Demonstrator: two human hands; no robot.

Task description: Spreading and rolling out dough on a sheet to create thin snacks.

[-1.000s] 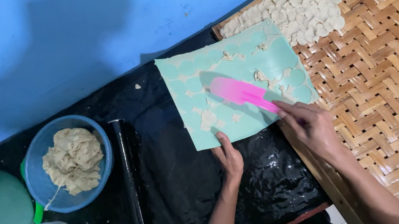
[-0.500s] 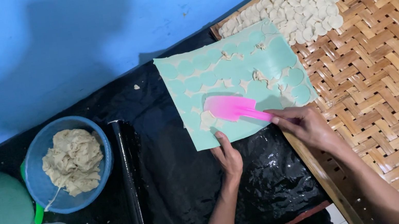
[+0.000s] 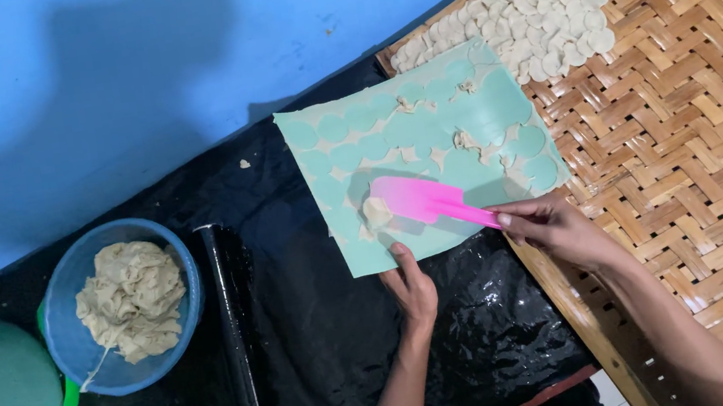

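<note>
A woven bamboo tray spreads beyond the right hand, its far corner covered with pale dough rounds, likely laid out to dry. The teal mat rests half on the tray's edge, half on the black plastic sheet over a blue floor. The left hand presses flat, fingers open, on the mat's near edge, apparently to steady it. The right hand closes around the pink scraper, whose blade gathers a dough scrap. Left of the grip lie a black rolling pin and a blue bowl of dough.

home food-making spot | dough bowl | woven tray
</note>
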